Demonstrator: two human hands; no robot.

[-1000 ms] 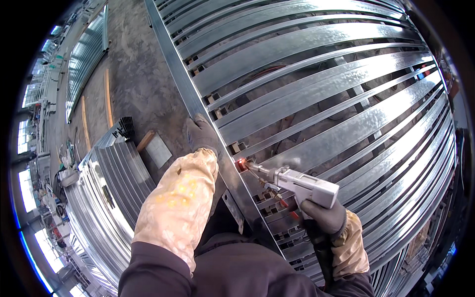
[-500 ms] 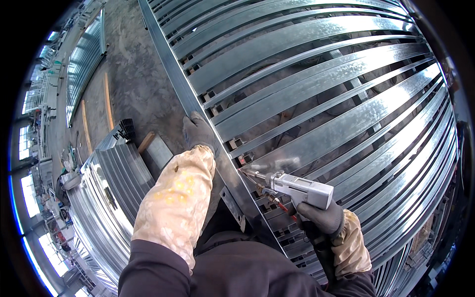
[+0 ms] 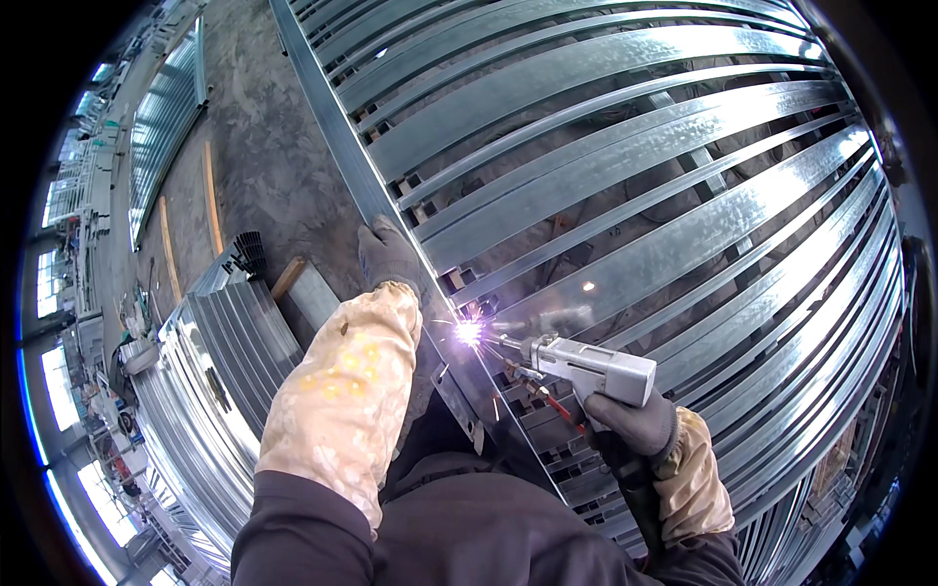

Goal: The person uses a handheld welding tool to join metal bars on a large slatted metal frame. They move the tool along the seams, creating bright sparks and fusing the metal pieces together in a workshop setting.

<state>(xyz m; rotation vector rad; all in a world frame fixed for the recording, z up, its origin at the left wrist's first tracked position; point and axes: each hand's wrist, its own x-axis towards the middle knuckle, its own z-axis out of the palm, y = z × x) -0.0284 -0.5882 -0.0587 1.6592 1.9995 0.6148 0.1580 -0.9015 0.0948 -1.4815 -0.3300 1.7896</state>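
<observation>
In a dark glove, my right hand is closed round the grip of a silver handheld welding gun. Its thin nozzle points left at the side rail of a large galvanized steel panel. A bright violet-white glow with sparks burns where the tip meets the rail beside the slat ends. Further up the same rail, my gloved left hand is closed on the outer edge; some of its fingers are hidden. Long metal slats run right from the rail, with gaps between them.
Stacked metal profiles lie left of my left arm. Another slatted panel and wooden strips lie on the grey floor farther off. A red hose and a dark cable hang from the gun.
Violet-white light and flying sparks have appeared at the gun's tip, where there were none before. Both hands have kept almost the same place.
</observation>
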